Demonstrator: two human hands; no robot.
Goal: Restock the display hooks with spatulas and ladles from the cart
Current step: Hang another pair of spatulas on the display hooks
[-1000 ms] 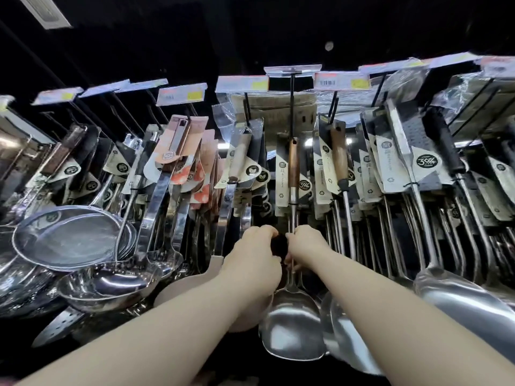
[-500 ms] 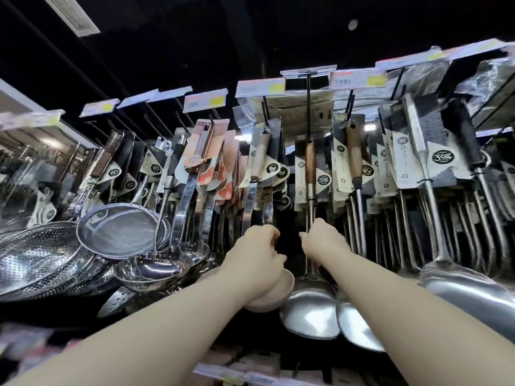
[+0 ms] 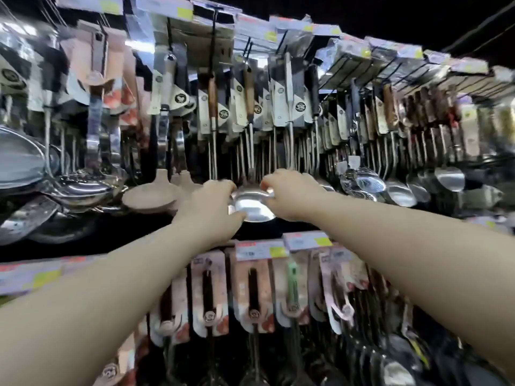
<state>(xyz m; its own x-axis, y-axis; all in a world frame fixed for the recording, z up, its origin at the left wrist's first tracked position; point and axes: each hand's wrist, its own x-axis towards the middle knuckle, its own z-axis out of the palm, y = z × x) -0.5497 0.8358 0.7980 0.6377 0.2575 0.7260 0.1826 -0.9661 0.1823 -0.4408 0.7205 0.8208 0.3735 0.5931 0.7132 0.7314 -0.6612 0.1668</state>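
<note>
Rows of steel spatulas and ladles with wooden and black handles hang from display hooks (image 3: pixel 214 37) across the upper wall. A shiny steel spatula blade (image 3: pixel 252 206) hangs at the centre, under a wooden-handled utensil (image 3: pixel 249 90). My left hand (image 3: pixel 214 207) rests against the blade's left edge, fingers curled. My right hand (image 3: pixel 292 195) touches its right edge. The frame is blurred, so how firmly either hand holds the blade is unclear. No cart is in view.
Beige ladles (image 3: pixel 150 197) hang left of my hands, and steel strainers and bowls (image 3: pixel 22 162) sit at far left. A lower row of carded utensils (image 3: pixel 253 296) hangs under price tags (image 3: pixel 262 250). Perforated skimmers (image 3: pixel 367 182) hang to the right.
The view has tilted down and turned right, revealing the lower row of hooks. Both hands have dropped from the utensil's shaft to the sides of its steel blade.
</note>
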